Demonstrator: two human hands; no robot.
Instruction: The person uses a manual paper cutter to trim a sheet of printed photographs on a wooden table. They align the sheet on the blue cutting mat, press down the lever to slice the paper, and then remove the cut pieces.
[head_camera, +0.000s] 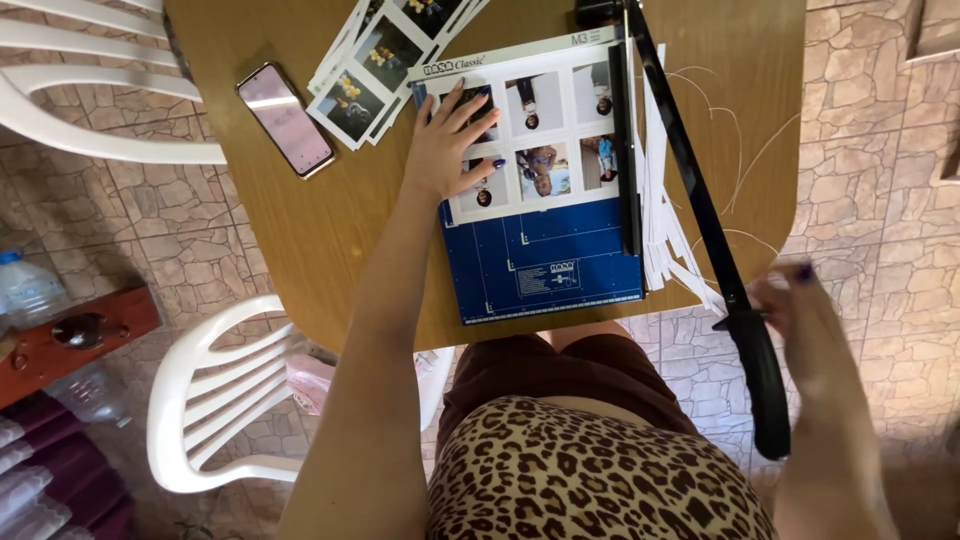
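A blue paper cutter (545, 260) lies on the round wooden table (300, 220). A sheet of printed photos (545, 130) rests on its upper part. My left hand (450, 140) presses flat on the sheet's left side, fingers spread. The cutter's long black blade arm (690, 190) is raised and slants down to the right. My right hand (795, 305) sits at its black handle (765, 385), blurred, with the fingers beside the grip. White paper strips (665, 230) pile up along the cutter's right edge.
A stack of photo prints (385, 55) fans out at the table's far side, with a phone (285, 118) to their left. White plastic chairs (215, 400) stand at the left. Plastic bottles (30, 290) and a wooden shelf sit at the far left on the stone floor.
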